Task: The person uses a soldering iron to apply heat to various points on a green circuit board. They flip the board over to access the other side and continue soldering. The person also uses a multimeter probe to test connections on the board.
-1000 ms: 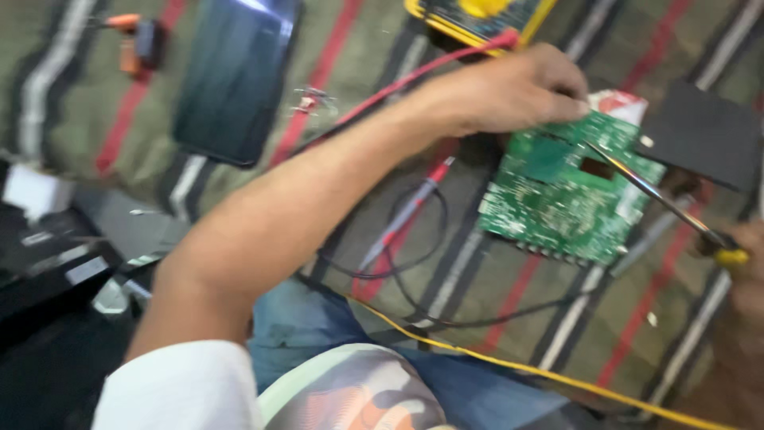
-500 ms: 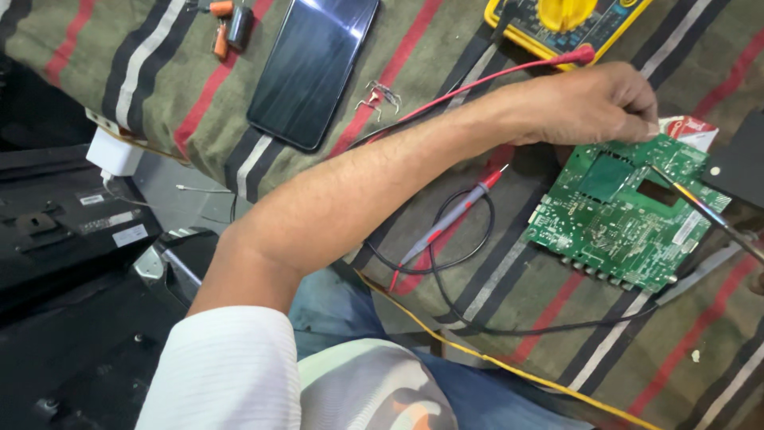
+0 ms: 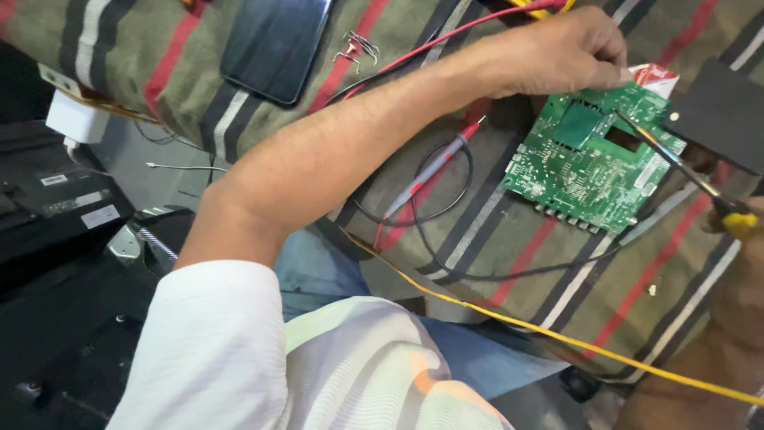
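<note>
Your left hand [image 3: 557, 56] pinches the top edge of the green board [image 3: 589, 159]. Your right hand [image 3: 744, 227] grips a tool [image 3: 676, 163] slanting up-left, with its tip on the board.

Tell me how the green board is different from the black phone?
The green circuit board is covered with tiny parts, but the black phone is smooth and shiny. The left hand touches the board's top edge; nothing touches the phone. Both lie flat on the striped cloth.
</note>
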Demonstrator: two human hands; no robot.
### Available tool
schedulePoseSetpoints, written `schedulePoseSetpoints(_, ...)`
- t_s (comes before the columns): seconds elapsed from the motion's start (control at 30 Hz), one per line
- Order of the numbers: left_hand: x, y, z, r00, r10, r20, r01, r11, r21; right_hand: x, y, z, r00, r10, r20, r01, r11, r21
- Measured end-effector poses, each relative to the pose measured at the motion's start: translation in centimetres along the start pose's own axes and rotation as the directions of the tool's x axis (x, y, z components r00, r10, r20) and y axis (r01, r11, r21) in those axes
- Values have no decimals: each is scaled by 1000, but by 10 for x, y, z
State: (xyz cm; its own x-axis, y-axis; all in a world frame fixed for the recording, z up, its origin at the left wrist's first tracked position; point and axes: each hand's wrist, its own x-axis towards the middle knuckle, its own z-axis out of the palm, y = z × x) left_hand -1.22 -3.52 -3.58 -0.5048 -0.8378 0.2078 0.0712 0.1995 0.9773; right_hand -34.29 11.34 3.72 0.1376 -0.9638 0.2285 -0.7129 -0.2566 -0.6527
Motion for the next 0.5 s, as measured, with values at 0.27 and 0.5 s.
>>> schedulePoseSetpoints(0.27,14,-23,17,944,175,-279,-113,968,225,16,-45,3,995,-36,-98,46,993,105)
schedulePoseSetpoints(0.5,41,-49,27,913,139,-384,1,939,343,6,-92,20,975,-99,-199,129,981,144)
